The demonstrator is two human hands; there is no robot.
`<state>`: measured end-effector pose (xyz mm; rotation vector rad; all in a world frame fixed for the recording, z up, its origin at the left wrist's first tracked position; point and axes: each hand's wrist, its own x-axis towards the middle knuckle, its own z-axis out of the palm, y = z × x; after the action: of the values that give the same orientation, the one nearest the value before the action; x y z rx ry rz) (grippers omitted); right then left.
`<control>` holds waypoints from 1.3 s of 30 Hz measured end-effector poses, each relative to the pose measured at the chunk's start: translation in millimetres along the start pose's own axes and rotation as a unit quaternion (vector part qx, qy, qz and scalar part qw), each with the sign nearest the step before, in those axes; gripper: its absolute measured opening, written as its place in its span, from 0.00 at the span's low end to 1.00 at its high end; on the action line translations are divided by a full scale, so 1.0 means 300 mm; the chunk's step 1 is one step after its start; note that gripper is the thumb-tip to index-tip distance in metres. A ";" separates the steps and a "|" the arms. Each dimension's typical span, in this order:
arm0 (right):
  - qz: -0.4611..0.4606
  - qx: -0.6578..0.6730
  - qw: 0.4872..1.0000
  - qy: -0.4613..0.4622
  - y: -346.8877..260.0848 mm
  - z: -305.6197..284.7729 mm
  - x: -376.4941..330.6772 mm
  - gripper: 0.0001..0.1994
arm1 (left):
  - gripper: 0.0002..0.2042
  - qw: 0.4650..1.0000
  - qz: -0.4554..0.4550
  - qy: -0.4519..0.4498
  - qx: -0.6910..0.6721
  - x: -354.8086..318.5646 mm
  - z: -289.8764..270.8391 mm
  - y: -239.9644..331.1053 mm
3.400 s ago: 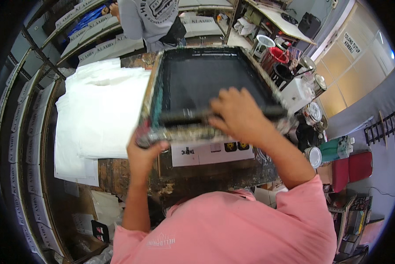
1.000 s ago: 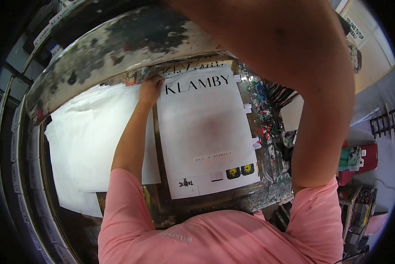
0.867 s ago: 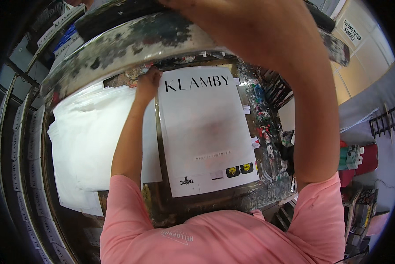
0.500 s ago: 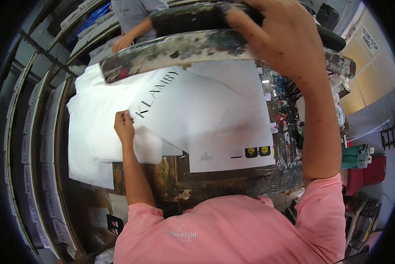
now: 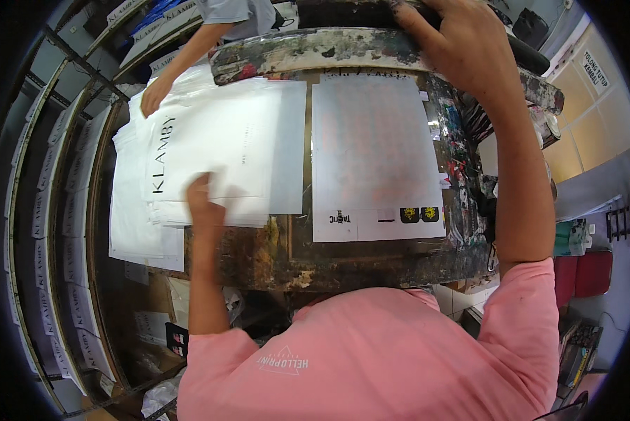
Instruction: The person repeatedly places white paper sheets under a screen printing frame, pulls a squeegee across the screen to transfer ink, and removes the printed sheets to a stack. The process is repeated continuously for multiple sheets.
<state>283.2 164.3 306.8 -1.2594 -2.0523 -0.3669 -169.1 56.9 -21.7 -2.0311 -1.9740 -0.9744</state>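
My left hand (image 5: 206,203), smeared by motion, hovers at the right side of a white printed sheet (image 5: 202,151) that tops a loose pile on the left of the worktable. Whether its fingers touch the sheet cannot be told. High on the right, my right hand (image 5: 465,49) is wrapped over the raised, paint-stained frame (image 5: 329,49), thumb to the left; its other fingers are partly hidden. A larger white paper (image 5: 371,151) with faint reddish smudges and small dark marks lies flat below the frame. Another person's hand (image 5: 157,98) reaches onto the pile's far left.
Racks (image 5: 62,231) loaded with similar printed white sheets stand along the left. The worktable (image 5: 259,263) is stained with paint, its front edge close to my body. At the right are a red chair-like object (image 5: 595,274) and a yellowish door (image 5: 574,112).
The lettered sheet that my left hand held tilted over the paper now lies on the left pile. The other person's hand has come onto the pile. My right hand stays on the frame.
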 end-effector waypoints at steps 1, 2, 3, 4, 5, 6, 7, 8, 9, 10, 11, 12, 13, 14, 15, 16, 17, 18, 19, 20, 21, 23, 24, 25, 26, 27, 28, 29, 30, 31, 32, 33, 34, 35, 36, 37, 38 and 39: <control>0.003 0.016 1.000 -0.004 -0.001 0.000 0.004 0.25 | 0.45 0.974 0.158 -0.143 0.072 -0.042 0.022 0.105; 0.008 0.031 0.999 -0.008 -0.001 -0.001 0.011 0.26 | 0.49 0.959 0.166 -0.213 0.091 -0.062 0.061 0.200; 0.007 0.020 1.000 -0.013 0.005 -0.001 0.017 0.26 | 0.54 0.942 0.200 -0.250 0.101 -0.075 0.082 0.274; 0.007 0.007 1.000 -0.015 0.012 -0.002 0.039 0.27 | 0.57 0.934 0.174 -0.299 0.090 -0.071 0.098 0.329; 0.007 -0.007 1.000 -0.015 0.026 -0.004 0.050 0.28 | 0.60 0.931 0.176 -0.312 0.070 -0.055 0.116 0.380; 0.015 -0.013 0.999 -0.041 0.031 0.002 0.070 0.30 | 0.63 0.921 0.166 -0.345 0.073 -0.037 0.137 0.430; 0.013 -0.011 0.999 -0.045 0.040 -0.002 0.074 0.30 | 0.64 0.928 0.184 -0.324 0.028 -0.021 0.161 0.485; 0.011 -0.010 0.999 -0.052 0.045 -0.001 0.075 0.30 | 0.65 0.927 0.188 -0.326 0.006 -0.013 0.193 0.551; 0.003 -0.010 0.999 -0.047 0.042 -0.006 0.075 0.30 | 0.66 0.915 0.177 -0.362 -0.002 -0.009 0.232 0.621; -0.005 -0.010 0.999 -0.042 0.040 -0.008 0.069 0.30 | 0.67 0.914 0.182 -0.362 -0.012 -0.011 0.275 0.698; -0.013 -0.010 0.999 -0.037 0.026 -0.017 0.061 0.30 | 0.66 0.926 0.197 -0.320 -0.042 -0.019 0.324 0.777; -0.056 -0.011 0.998 0.022 0.029 -0.012 0.049 0.31 | 0.66 0.925 0.200 -0.317 -0.059 -0.031 0.371 0.854; -0.030 -0.036 0.999 0.003 0.009 -0.023 0.047 0.31 | 0.66 0.927 0.209 -0.296 -0.092 -0.046 0.415 0.926; -0.005 -0.061 0.998 -0.016 -0.004 -0.034 0.046 0.31 | 0.66 0.925 0.200 -0.312 -0.090 -0.057 0.457 0.991; 0.020 -0.088 0.995 -0.037 -0.023 -0.045 0.048 0.31 | 0.66 0.926 0.197 -0.306 -0.104 -0.068 0.494 1.052; 0.012 -0.080 0.996 -0.030 -0.026 -0.048 0.032 0.31 | 0.66 0.932 0.210 -0.263 -0.134 -0.074 0.519 1.102; 0.007 -0.073 0.997 -0.027 -0.014 -0.048 0.011 0.31 | 0.65 0.929 0.200 -0.288 -0.122 -0.078 0.537 1.146; 0.001 -0.064 0.998 -0.019 0.003 -0.041 -0.009 0.31 | 0.64 0.931 0.206 -0.273 -0.125 -0.078 0.547 1.183; -0.002 -0.058 0.998 -0.013 0.020 -0.036 -0.026 0.31 | 0.63 0.936 0.215 -0.246 -0.129 -0.071 0.551 1.206; -0.004 -0.053 0.999 -0.010 0.031 -0.033 -0.037 0.31 | 0.63 0.933 0.214 -0.263 -0.120 -0.065 0.551 1.225; -0.006 -0.048 0.999 -0.008 0.041 -0.030 -0.049 0.31 | 0.62 0.932 0.216 -0.267 -0.114 -0.057 0.547 1.235; -0.008 -0.041 0.999 0.000 0.051 -0.028 -0.061 0.31 | 0.62 0.929 0.221 -0.277 -0.103 -0.050 0.543 1.239; -0.008 -0.038 0.999 0.004 0.050 -0.027 -0.064 0.31 | 0.63 0.927 0.223 -0.284 -0.099 -0.053 0.544 1.236; -0.008 -0.037 0.999 0.009 0.047 -0.028 -0.063 0.31 | 0.63 0.926 0.233 -0.278 -0.108 -0.062 0.548 1.232; -0.008 -0.034 0.999 0.015 0.041 -0.029 -0.057 0.31 | 0.63 0.925 0.226 -0.288 -0.098 -0.074 0.555 1.227; -0.006 -0.032 0.999 0.021 0.039 -0.030 -0.049 0.31 | 0.62 0.925 0.229 -0.284 -0.103 -0.087 0.565 1.225; -0.005 -0.031 0.999 0.026 0.036 -0.028 -0.039 0.31 | 0.62 0.933 0.234 -0.249 -0.116 -0.100 0.574 1.225; -0.003 -0.030 0.999 0.033 0.033 -0.025 -0.026 0.31 | 0.62 0.927 0.233 -0.276 -0.104 -0.106 0.580 1.225; -0.002 -0.027 0.999 0.040 0.036 -0.019 -0.004 0.31 | 0.62 0.928 0.234 -0.271 -0.099 -0.105 0.580 1.229; -0.004 -0.025 0.998 0.049 0.040 -0.015 0.019 0.31 | 0.62 0.933 0.239 -0.250 -0.102 -0.089 0.568 1.225; -0.008 -0.022 0.998 0.053 0.057 -0.001 0.043 0.31 | 0.58 0.931 0.254 -0.225 -0.134 -0.061 0.537 1.216; -0.023 -0.026 0.998 0.054 0.065 0.006 0.069 0.31 | 0.56 0.944 0.210 -0.201 -0.156 -0.020 0.492 1.200; -0.038 -0.030 0.997 0.056 0.077 0.016 0.088 0.31 | 0.54 0.948 0.171 -0.193 -0.187 0.037 0.440 1.176; -0.032 -0.026 0.999 0.034 0.086 0.022 0.111 0.31 | 0.53 0.947 0.120 -0.209 -0.211 0.102 0.368 1.141; -0.031 -0.025 0.999 -0.002 0.095 0.031 0.098 0.28 | 0.48 0.952 -0.042 -0.118 -0.281 0.156 0.277 1.095; -0.031 -0.023 0.999 -0.037 0.110 0.041 0.094 0.24 | 0.40 0.939 -0.136 -0.117 -0.293 0.225 0.176 1.013; -0.038 -0.023 0.995 -0.085 0.120 0.050 0.038 0.19 | 0.44 0.858 -0.200 -0.027 -0.472 0.265 0.079 0.945; -0.097 -0.007 0.990 -0.106 0.126 0.052 -0.029 0.18 | 0.48 0.781 -0.193 0.046 -0.592 0.300 -0.011 0.865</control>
<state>312.1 185.7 285.6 -1.1524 -2.3656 -0.3491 66.1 98.4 114.1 -1.8125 -1.8935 -2.9033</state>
